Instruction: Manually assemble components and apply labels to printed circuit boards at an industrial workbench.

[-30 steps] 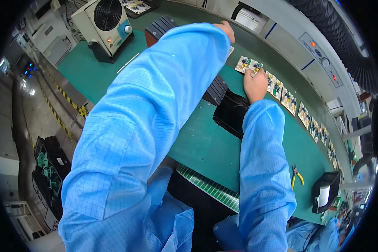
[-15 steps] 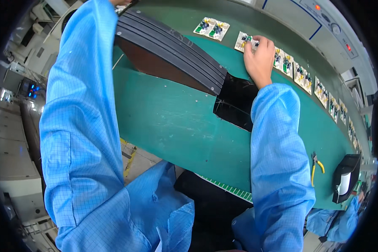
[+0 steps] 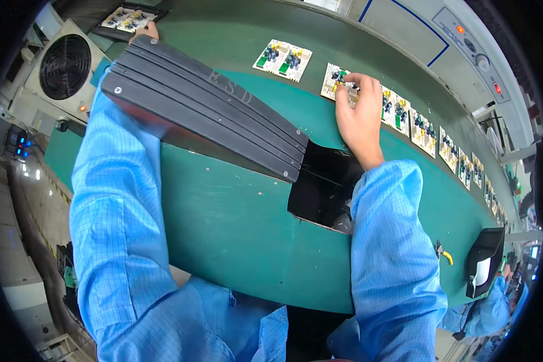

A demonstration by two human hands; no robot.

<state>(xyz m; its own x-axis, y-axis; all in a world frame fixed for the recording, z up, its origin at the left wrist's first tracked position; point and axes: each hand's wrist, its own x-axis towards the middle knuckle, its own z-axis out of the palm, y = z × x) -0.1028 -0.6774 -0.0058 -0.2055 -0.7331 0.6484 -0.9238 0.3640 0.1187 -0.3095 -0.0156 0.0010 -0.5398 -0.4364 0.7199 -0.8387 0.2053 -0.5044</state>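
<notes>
My right hand reaches over a white circuit board, thumb and fingers closed on its parts. This board carries black, yellow and green components and lies in the row along the belt. At the far left, my left hand grips the near edge of a black tray that holds several similar boards. A long black ribbed cover hides most of that hand and its wrist. Another double board lies between the two hands, untouched.
A dark opening is cut in the green tabletop beside the cover. More boards line the belt to the right. Yellow-handled cutters and a black holder sit at right. A fan unit stands left.
The view has shifted left, bringing my left hand and the black tray with boards into sight. My right hand remains at the same board.
</notes>
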